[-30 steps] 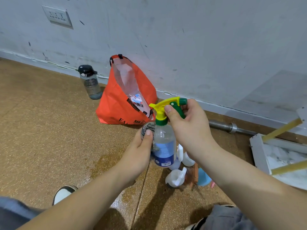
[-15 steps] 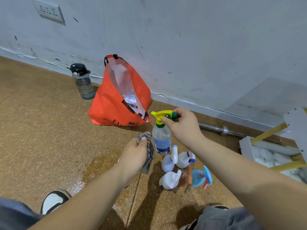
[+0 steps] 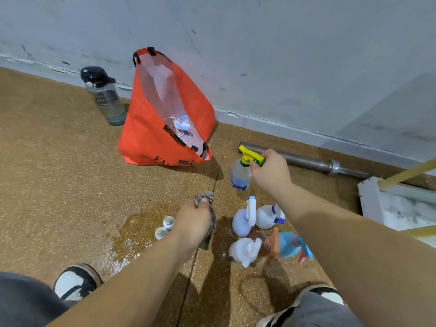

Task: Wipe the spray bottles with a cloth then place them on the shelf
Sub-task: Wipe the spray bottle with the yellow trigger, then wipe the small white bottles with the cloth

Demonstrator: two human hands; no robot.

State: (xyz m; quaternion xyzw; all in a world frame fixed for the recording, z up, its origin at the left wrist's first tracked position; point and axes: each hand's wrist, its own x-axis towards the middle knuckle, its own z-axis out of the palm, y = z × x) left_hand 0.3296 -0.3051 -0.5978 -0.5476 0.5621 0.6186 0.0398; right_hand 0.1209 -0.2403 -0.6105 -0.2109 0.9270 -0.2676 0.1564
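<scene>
My right hand [image 3: 271,172] grips the yellow-and-green trigger head of a clear spray bottle [image 3: 240,177] with a blue label, holding it upright just above the floor. My left hand [image 3: 192,224] is closed on a grey patterned cloth [image 3: 208,208], apart from that bottle. Several more spray bottles stand in a cluster on the floor: white ones [image 3: 244,221], a brown one [image 3: 267,244] and a blue one [image 3: 292,246]. Two small clear bottles [image 3: 165,228] sit beside my left hand. The white shelf [image 3: 370,201] with yellow rods lies at the right edge.
An orange bag [image 3: 151,135] stands open against the wall, with a dark water bottle [image 3: 105,97] to its left. A steel bar [image 3: 306,160] lies along the baseboard. A wet patch [image 3: 132,234] darkens the floor. My shoes [image 3: 75,280] are at the bottom.
The cloth has come off the bottle. My right hand has carried the bottle away from me and lowered it toward the floor, while my left hand dropped with the cloth.
</scene>
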